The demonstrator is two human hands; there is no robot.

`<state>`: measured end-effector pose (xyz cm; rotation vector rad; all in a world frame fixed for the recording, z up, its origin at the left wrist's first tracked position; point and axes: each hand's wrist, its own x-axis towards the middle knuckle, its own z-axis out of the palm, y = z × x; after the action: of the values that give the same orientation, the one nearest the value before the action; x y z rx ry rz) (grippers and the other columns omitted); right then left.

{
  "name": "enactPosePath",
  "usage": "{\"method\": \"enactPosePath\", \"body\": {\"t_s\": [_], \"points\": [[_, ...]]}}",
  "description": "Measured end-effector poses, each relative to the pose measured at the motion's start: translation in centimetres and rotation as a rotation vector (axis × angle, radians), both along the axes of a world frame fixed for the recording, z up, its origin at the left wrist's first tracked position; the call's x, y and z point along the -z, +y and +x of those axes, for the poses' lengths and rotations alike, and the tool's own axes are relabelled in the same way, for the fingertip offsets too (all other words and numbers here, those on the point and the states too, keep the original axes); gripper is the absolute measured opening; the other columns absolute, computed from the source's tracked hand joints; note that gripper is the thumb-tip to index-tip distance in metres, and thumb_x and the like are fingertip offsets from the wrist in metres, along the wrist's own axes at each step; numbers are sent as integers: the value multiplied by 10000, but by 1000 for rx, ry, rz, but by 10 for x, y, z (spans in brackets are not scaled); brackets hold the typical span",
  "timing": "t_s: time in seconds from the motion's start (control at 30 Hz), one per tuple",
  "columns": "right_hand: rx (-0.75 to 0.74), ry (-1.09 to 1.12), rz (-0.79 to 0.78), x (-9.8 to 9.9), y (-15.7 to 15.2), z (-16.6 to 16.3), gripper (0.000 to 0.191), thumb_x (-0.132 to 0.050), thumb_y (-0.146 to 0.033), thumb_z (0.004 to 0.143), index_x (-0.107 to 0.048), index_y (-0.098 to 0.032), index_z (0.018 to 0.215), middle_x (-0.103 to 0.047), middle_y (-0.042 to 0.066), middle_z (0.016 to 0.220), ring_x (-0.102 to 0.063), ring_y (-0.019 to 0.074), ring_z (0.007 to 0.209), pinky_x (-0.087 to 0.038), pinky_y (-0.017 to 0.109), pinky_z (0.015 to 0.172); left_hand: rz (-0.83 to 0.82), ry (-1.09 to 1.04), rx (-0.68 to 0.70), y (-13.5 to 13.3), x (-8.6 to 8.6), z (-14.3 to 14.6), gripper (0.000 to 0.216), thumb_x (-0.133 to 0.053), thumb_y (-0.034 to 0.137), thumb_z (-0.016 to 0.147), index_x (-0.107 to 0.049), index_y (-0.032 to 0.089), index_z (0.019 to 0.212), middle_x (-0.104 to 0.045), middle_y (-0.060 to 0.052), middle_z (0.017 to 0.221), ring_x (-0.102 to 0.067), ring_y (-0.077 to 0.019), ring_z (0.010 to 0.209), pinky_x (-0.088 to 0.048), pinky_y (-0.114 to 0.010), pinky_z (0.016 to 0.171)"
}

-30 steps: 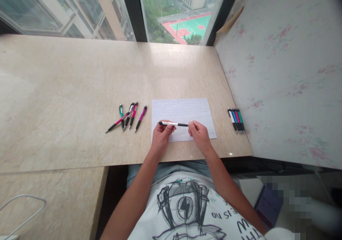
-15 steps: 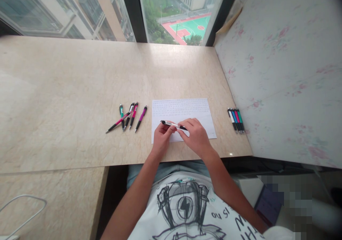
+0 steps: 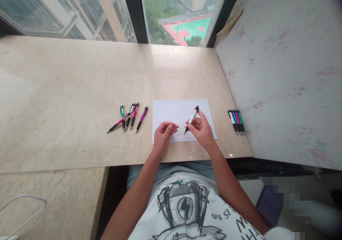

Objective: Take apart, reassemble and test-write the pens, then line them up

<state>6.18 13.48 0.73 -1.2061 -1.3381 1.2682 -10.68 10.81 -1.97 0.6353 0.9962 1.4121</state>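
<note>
A white-and-black click pen (image 3: 192, 115) is gripped in my right hand (image 3: 203, 130), between the thumb and fingers. It slants with its tip down to the left, over the sheet of paper (image 3: 184, 106), whose upper part bears rows of writing. My left hand (image 3: 162, 136) is over the lower left of the same sheet, fingers curled together with the thumb against them. Nothing shows in it. Left of the paper, a purple pen (image 3: 141, 119) lies apart from a loose group of pens, where a pink pen (image 3: 117, 123) crosses over a green pen (image 3: 122, 113).
On the right, by the flowered wall (image 3: 280, 72), several pens (image 3: 236, 121) lie side by side in a tidy row. The stone-patterned desk (image 3: 80, 79) reaches back to the window. A pale cable (image 3: 32, 196) curves over the lower left surface.
The pen was held level between both hands. My left hand has let go of it, and my right hand has drawn it to the right and turned it upward at a slant.
</note>
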Motion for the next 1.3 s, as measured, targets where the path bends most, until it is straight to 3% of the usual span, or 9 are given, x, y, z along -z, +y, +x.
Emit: {"method": "enactPosePath", "body": {"t_s": [0.17,0.4,0.7,1.3], "points": [[55,182,-77,3,6,12,848,-722,-331,813,-254,-323,1519,-690,5,949,-705,199,867,-600,440,844,-22,-4,2,0,-1,0,173,-718,358,841,-701,188,869,-721,-47,859,-620,-128,745,-474,-263,733],[156,277,-79,3,6,20,999,-719,-327,809,-39,-383,1539,-703,-11,973,-717,176,793,-621,437,784,-35,-9,-4,0,-2,0,192,-726,370,829,-699,183,862,-720,-49,856,-625,-129,743,-481,-267,733],[215,303,-78,5,7,23,876,-741,-298,782,-195,-366,1464,-724,-16,919,-726,186,778,-617,446,776,-36,14,-2,0,-1,0,202,-717,385,834,-700,185,858,-723,-54,865,-627,-133,745,-488,-273,730],[297,330,-65,9,9,24,857,-739,-264,780,-210,-375,1446,-723,-28,907,-720,169,769,-615,430,781,-35,0,0,0,-1,0,180,-715,366,839,-700,187,863,-720,-51,871,-628,-130,753,-486,-269,742]]}}
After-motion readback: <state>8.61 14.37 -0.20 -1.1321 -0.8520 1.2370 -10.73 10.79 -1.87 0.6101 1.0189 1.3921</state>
